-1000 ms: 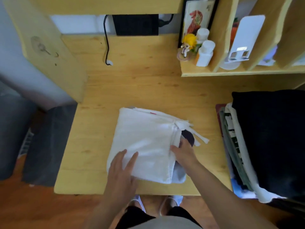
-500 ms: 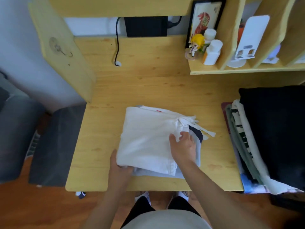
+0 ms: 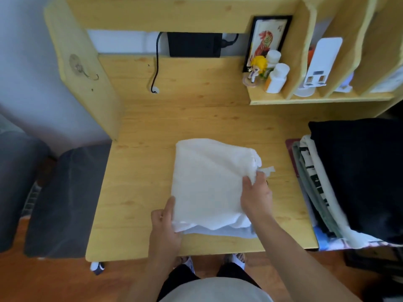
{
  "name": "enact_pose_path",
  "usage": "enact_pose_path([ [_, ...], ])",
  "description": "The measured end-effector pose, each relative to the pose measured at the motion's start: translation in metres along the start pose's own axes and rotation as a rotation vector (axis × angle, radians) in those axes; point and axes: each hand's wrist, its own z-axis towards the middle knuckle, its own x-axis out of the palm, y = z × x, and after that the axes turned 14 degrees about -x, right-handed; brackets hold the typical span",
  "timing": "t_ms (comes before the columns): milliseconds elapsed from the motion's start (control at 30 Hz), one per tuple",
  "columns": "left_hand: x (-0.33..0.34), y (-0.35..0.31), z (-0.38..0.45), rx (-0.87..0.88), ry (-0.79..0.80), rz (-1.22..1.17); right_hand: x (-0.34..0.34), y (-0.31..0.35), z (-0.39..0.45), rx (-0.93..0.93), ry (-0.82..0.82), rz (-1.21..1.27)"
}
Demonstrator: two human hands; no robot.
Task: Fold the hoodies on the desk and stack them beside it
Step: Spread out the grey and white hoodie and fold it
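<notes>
A folded white hoodie lies in the middle of the wooden desk, lifted at its near edge. My left hand grips its near left corner, thumb on top and fingers underneath. My right hand grips its right edge, with the fingers tucked under the cloth. A white drawstring end pokes out just beyond my right hand. A stack of folded clothes sits at the right, topped by a black garment.
A dark grey cushioned seat stands left of the desk. Shelves at the back right hold a figurine, white bottles and a framed picture. A black cable hangs at the back. My feet show under the desk's front edge.
My left hand slid from flat on top of the hoodie to gripping under its near left corner. Both hands have raised the folded hoodie off the desk, and it looks more bundled.
</notes>
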Motion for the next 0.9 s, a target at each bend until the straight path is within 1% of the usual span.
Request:
enact_pose_path([
  [100, -0.001, 0.004, -0.002, 0.140, 0.046, 0.370, 0.000, -0.039, -0.002, 0.201, 0.066, -0.092],
  [167, -0.005, 0.001, -0.003, 0.205, -0.006, 0.510, 0.004, -0.055, -0.007, 0.292, 0.128, -0.109],
  [267, -0.006, 0.001, 0.001, 0.354, -0.131, 0.636, 0.006, -0.063, -0.008, 0.314, 0.183, -0.145],
  [300, -0.005, 0.001, 0.005, 0.380, -0.134, 0.673, 0.006, -0.061, -0.007, 0.303, 0.190, -0.134],
  [367, -0.006, -0.002, 0.011, 0.372, -0.072, 0.704, 0.005, -0.057, -0.003, 0.283, 0.210, -0.070],
  [400, -0.006, -0.004, 0.013, 0.350, -0.035, 0.709, 0.003, -0.056, 0.002, 0.307, 0.214, 0.006],
  [433, -0.004, -0.003, 0.014, 0.318, 0.013, 0.702, 0.001, -0.055, 0.006, 0.384, 0.205, 0.133],
  [467, -0.002, -0.003, 0.013, 0.275, 0.070, 0.667, 0.000, -0.057, 0.010, 0.480, 0.194, 0.278],
  [533, 0.001, -0.002, 0.012, 0.215, 0.119, 0.544, -0.004, -0.053, 0.018, 0.611, 0.227, 0.449],
  [600, 0.002, -0.001, 0.011, 0.186, 0.124, 0.418, -0.003, -0.045, 0.019, 0.594, 0.265, 0.452],
  [633, 0.003, 0.000, 0.011, 0.175, 0.124, 0.344, 0.001, -0.041, 0.018, 0.556, 0.262, 0.404],
  [700, 0.007, 0.006, 0.017, 0.136, 0.131, 0.177, 0.009, -0.037, 0.011, 0.480, 0.213, 0.297],
  [767, 0.014, 0.008, 0.023, 0.027, 0.172, -0.024, 0.011, -0.036, 0.002, 0.452, 0.171, 0.224],
  [833, 0.022, 0.012, 0.029, -0.071, 0.185, -0.187, 0.009, -0.041, 0.000, 0.492, 0.160, 0.283],
  [900, 0.030, 0.016, 0.033, -0.133, 0.162, -0.214, 0.004, -0.046, 0.003, 0.581, 0.168, 0.410],
])
